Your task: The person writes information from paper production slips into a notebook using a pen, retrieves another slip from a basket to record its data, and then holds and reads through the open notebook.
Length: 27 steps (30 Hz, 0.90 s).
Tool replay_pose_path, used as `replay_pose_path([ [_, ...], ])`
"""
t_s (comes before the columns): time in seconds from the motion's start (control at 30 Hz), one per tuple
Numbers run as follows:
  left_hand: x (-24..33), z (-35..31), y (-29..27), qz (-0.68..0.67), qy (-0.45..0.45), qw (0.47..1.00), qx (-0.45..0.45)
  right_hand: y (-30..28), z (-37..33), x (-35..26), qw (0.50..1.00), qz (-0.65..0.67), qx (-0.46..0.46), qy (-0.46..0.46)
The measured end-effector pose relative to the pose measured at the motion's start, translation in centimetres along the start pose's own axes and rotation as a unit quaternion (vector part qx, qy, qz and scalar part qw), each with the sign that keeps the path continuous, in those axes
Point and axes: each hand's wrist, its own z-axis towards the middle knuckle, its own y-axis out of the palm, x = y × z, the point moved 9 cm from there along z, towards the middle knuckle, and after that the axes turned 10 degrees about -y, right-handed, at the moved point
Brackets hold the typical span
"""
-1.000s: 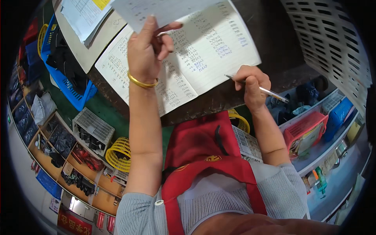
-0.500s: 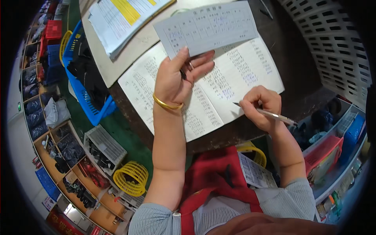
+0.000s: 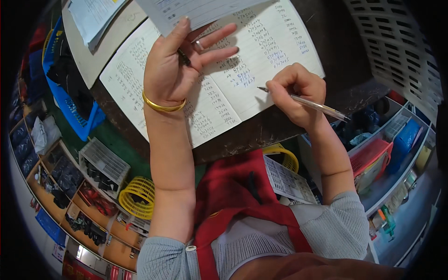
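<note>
Handwritten notebook is lying open on the dark desk, the right hand poising a slim pen over its right-hand page. The right fingers are curling closely round the pen near its tip; whether the point is touching paper, I cannot tell. The left hand is pressing its thumb on the edge of a printed slip, the index finger probably backing it, while the other fingers are standing spread. A dark object is showing at that palm, too hidden to name. For neat writing, the pen is calling for a light, steady grip, the page for staying flat, and the slip for being held where it is leaving the lines readable. Counting up, one notebook is showing two pages, with one pen and one slip in hand; one gold bracelet and one ring are sitting on the left side; one round yellow basket is standing left of the single red apron, and a second yellow basket is peeping out to its right
</note>
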Motion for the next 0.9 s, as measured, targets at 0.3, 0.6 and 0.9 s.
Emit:
replay_pose_path([
  [0.3,-1.7,0.0,0.8,-0.020,-0.039,0.999,-0.024,1.4,-0.2,-0.1,0.999,-0.032,-0.002,-0.033],
  [0.6,-1.4,0.0,0.7,-0.025,-0.050,0.997,-0.051,1.3,0.3,-1.0,0.997,-0.063,-0.002,-0.037],
  [0.9,-2.0,0.0,0.5,-0.038,-0.061,0.997,-0.034,1.2,-0.2,-0.4,1.000,-0.024,-0.011,-0.017],
])
